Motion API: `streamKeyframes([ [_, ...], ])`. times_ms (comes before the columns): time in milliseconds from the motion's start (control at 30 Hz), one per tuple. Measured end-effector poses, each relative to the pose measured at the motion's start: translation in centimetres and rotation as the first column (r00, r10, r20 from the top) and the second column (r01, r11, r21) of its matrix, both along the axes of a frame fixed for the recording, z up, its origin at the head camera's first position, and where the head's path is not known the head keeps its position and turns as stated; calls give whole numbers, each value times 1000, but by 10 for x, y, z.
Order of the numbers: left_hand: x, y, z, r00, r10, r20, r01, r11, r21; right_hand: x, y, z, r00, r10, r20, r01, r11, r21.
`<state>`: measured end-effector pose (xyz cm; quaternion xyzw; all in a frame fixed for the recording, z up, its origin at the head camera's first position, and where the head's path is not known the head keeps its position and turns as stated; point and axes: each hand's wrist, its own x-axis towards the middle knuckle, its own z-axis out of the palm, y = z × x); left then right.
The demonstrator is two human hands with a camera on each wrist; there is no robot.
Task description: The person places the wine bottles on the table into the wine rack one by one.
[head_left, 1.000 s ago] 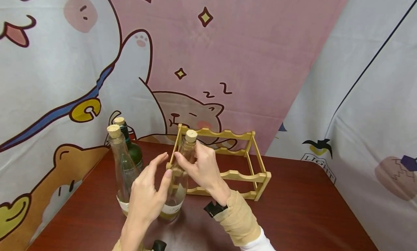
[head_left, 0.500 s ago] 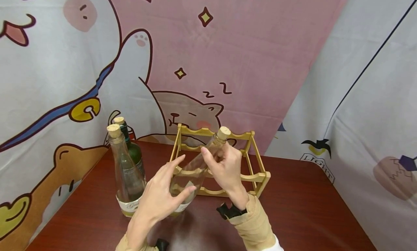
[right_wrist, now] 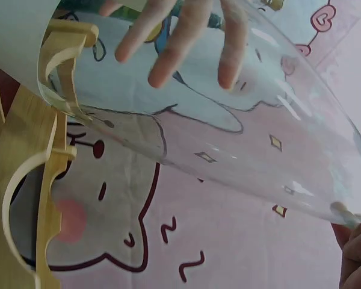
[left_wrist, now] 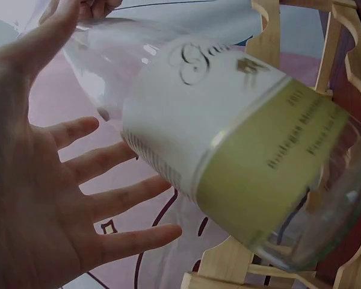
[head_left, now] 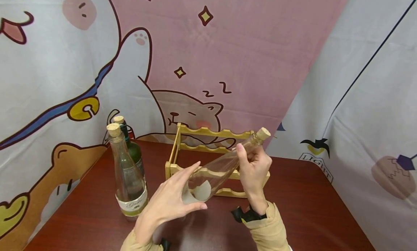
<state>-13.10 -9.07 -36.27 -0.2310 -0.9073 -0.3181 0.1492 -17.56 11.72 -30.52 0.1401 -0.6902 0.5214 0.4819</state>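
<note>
A clear glass wine bottle [head_left: 221,167] with a cork [head_left: 264,133] in its mouth lies tilted in the air, its neck up to the right. My right hand [head_left: 255,167] grips it by the neck. Beside the bottle's lower body my left hand [head_left: 169,200] is spread, thumb apart from the fingers. In the left wrist view those fingers [left_wrist: 132,195] are straight alongside the white and yellow-green label [left_wrist: 180,114]. Behind the bottle stands a wooden wine rack [head_left: 168,167] with scalloped rails, partly hidden by the bottle and the hands.
Two more corked bottles stand upright on the left of the dark red table [head_left: 312,207]: a clear labelled one [head_left: 130,185] in front and a green one [head_left: 134,151] behind it. A cartoon-printed cloth [head_left: 260,62] hangs behind the table.
From nearly upright, the bottle has been tilted and lifted, its neck swinging right with my right hand. My left hand has moved right, staying by the bottle's lower body.
</note>
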Motion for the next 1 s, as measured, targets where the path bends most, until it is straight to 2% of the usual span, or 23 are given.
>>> streamKeyframes([
  [167, -2, 7, -5, 998, -21, -62, 18, 999, -42, -1, 13, -3, 997, -57, 59, 63, 992, -112],
  [400, -5, 22, -15, 988, -44, -147, 30, 995, -96, -1, 27, -4, 993, -66, 101, 88, 969, -231],
  [567, -8, 34, -23, 979, -6, -203, -22, 991, -134, -2, 33, -7, 993, -57, 103, 86, 950, -299],
  [767, -10, 45, -31, 952, 54, -301, -100, 985, -139, -3, 37, -13, 993, -45, 108, 80, 932, -353],
  [1000, -10, 54, -36, 931, 112, -346, -176, 972, -158, -3, 38, -16, 994, 36, 100, 14, 891, -454],
])
